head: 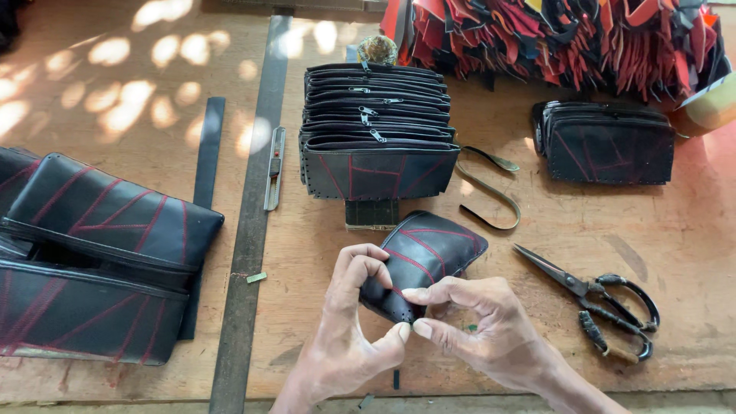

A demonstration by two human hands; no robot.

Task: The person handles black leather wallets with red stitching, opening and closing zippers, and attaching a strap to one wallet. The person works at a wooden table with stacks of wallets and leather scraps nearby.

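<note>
Centrally, a black pouch with red stitching [424, 257] is pinched at its near perforated edge between the left hand [354, 322] and right hand [475, 318], fingers curled closed on it, above the wooden table [583, 230]. Scissors [598, 299] lie to the right; a stack of zippered pouches [376, 130] stands behind.

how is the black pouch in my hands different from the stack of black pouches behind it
The pouch in hand is a single piece, tilted, pinched at its near edge by the left hand and right hand. The stack of pouches holds many, standing in a row on the wooden table, untouched. Both are black with red stitched lines.
</note>
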